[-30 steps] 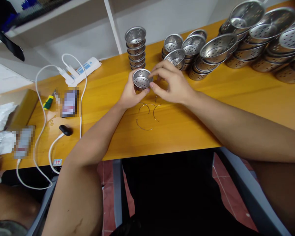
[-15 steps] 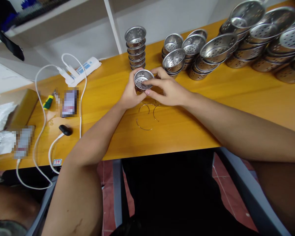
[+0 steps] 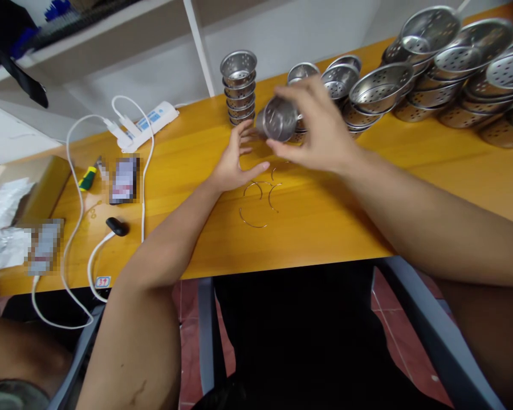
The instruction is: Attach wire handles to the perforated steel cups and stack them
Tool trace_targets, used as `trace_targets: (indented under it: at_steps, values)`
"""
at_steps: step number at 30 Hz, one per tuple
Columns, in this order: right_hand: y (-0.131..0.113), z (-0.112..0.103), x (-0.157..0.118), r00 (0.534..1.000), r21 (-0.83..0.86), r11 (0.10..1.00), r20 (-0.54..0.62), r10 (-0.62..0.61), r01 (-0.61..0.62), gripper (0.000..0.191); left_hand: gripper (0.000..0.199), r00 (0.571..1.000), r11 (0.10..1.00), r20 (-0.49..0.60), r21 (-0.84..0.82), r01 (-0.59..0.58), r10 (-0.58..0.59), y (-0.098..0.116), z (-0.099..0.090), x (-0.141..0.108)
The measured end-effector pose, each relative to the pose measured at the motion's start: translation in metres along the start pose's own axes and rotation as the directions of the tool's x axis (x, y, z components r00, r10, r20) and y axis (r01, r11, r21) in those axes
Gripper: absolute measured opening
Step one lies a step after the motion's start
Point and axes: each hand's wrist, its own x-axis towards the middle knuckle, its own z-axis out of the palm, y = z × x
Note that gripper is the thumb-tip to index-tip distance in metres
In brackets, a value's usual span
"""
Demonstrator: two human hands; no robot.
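Observation:
Between the thumb and fingers of my right hand (image 3: 320, 128) is a small perforated metal cup (image 3: 279, 119), tipped on its side and slightly blurred. My left hand (image 3: 237, 162) is open just left of it, its fingers apart and nothing in them. Several thin curved wire pieces (image 3: 253, 225) lie on the yellow table (image 3: 214, 245) below my hands. Behind my left hand stands a stack of similar perforated cups (image 3: 238, 71). More cups, partly hidden by my right hand, sit behind it.
Several stacks of larger perforated metal cups (image 3: 382, 88) line the table's back right. To the left are a white power strip (image 3: 149, 125) with cables, a phone (image 3: 125, 179), a green-yellow handled tool (image 3: 88, 178) and a cardboard box (image 3: 47, 188). Another person's bare limb (image 3: 21, 353) shows at lower left.
My right hand has lifted the cup out of my left hand, moving it right and tilting it onto its side. My left hand has let go and opened.

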Motion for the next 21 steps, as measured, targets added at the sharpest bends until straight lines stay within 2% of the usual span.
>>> trace_targets:
  at_steps: [2, 4, 5, 6, 7, 9, 11, 14, 17, 19, 21]
  values:
    - [0.010, -0.028, 0.011, 0.994, -0.101, 0.994, -0.100, -0.052, 0.041, 0.083, 0.111, 1.000, 1.000, -0.006, 0.023, 0.001, -0.001, -0.006, -0.005, -0.002]
    - [0.022, -0.057, 0.023, 0.986, -0.137, 0.989, -0.152, -0.074, 0.054, 0.090, 0.103, 0.999, 0.999, -0.026, 0.048, 0.021, -0.020, -0.014, -0.008, -0.002]
    - [0.027, -0.070, 0.031, 0.987, -0.183, 0.983, -0.159, -0.011, -0.018, 0.088, 0.100, 0.999, 0.998, -0.037, 0.058, 0.030, -0.028, -0.019, -0.008, -0.002]
    - [0.031, -0.083, 0.039, 0.984, -0.249, 0.959, -0.142, 0.106, -0.139, 0.089, 0.098, 0.999, 0.997, -0.045, 0.065, 0.033, -0.030, -0.023, -0.009, -0.002]
    - [0.033, -0.093, 0.048, 0.965, -0.294, 0.920, -0.117, 0.234, -0.259, 0.093, 0.096, 0.999, 0.997, -0.045, 0.070, 0.026, -0.023, -0.027, -0.009, -0.002]
    - [0.035, -0.105, 0.067, 0.897, -0.371, 0.824, -0.062, 0.438, -0.429, 0.101, 0.095, 1.000, 0.997, -0.024, 0.079, -0.007, 0.009, -0.032, -0.009, -0.001]
    - [0.035, -0.105, 0.087, 0.847, -0.441, 0.770, 0.041, 0.531, -0.461, 0.107, 0.093, 0.999, 0.995, 0.006, 0.088, -0.038, 0.038, -0.036, -0.010, -0.001]
    - [0.038, -0.090, 0.111, 0.808, -0.509, 0.765, 0.204, 0.552, -0.394, 0.107, 0.089, 0.997, 0.993, 0.026, 0.093, -0.071, 0.068, -0.042, -0.012, -0.001]
    - [0.046, -0.073, 0.121, 0.753, -0.579, 0.737, 0.294, 0.588, -0.349, 0.116, 0.086, 0.995, 0.991, 0.020, 0.090, -0.099, 0.098, -0.048, -0.013, -0.001]
    - [0.056, -0.066, 0.123, 0.755, -0.569, 0.751, 0.314, 0.575, -0.335, 0.116, 0.086, 0.994, 0.990, 0.013, 0.090, -0.109, 0.108, -0.051, -0.012, -0.001]
    - [0.068, -0.061, 0.123, 0.796, -0.478, 0.806, 0.303, 0.524, -0.349, 0.108, 0.086, 0.994, 0.990, 0.010, 0.094, -0.107, 0.106, -0.052, -0.011, 0.000]
